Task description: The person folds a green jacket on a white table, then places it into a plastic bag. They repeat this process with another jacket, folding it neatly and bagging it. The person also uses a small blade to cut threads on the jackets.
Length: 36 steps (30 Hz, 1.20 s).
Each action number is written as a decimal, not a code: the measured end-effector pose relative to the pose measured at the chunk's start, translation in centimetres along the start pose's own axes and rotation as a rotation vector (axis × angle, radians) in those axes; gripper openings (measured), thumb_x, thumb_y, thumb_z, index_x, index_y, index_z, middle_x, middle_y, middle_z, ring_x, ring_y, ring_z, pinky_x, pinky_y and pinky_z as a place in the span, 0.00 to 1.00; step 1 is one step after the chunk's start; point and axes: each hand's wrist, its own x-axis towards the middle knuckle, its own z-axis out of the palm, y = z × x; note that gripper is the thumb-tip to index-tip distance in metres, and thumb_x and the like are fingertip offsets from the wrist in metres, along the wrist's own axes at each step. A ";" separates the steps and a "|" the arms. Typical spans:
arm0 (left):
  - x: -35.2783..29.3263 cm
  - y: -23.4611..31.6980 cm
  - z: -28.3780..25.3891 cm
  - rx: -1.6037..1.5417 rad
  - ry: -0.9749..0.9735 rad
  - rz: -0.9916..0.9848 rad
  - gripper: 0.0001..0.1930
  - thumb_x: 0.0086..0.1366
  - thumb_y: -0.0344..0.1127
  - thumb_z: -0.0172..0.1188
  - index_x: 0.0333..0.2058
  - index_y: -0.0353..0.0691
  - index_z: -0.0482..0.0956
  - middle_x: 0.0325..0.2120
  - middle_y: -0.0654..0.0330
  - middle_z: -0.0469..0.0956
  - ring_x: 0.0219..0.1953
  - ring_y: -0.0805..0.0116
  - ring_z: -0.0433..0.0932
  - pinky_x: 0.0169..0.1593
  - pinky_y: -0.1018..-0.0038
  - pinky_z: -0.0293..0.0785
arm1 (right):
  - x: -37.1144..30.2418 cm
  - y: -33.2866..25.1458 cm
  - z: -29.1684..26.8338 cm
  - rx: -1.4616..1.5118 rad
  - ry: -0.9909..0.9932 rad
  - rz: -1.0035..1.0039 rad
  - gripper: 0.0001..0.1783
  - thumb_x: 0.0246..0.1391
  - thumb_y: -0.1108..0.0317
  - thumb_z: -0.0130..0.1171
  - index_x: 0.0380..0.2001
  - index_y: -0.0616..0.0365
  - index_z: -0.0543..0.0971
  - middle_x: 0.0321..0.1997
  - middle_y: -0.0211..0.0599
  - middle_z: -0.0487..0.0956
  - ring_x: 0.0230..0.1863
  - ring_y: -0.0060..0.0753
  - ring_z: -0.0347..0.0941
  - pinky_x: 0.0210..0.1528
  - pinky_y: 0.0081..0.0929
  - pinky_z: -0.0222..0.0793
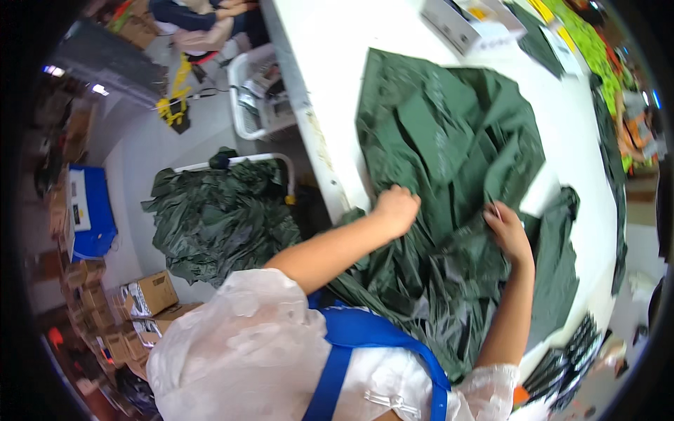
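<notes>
A large dark green garment of shiny, coated-looking fabric lies crumpled across the white table and spills over the near edge toward my body. My left hand is closed in a fist on its left side, with a fold of cloth bunched under the fingers. On the other side my right hand pinches the fabric between thumb and fingers. A thin pale glint shows at those fingertips, too small to name. To the right of my right forearm, another dark green piece lies on the table.
Left of the table, a white-framed bin is heaped with dark green garments. A white basket with small items stands behind it. An open white box sits on the table's far end. Black packets lie lower right. Another person sits far left.
</notes>
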 end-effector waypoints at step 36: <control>-1.2 0.9 1.4 -0.402 0.417 -0.141 0.12 0.55 0.33 0.62 0.37 0.42 0.74 0.33 0.53 0.75 0.41 0.50 0.74 0.42 0.59 0.72 | -0.3 6.0 10.5 0.198 0.073 0.007 0.11 0.59 0.65 0.53 0.36 0.65 0.72 0.28 0.26 0.71 0.32 0.19 0.63 0.37 0.20 0.62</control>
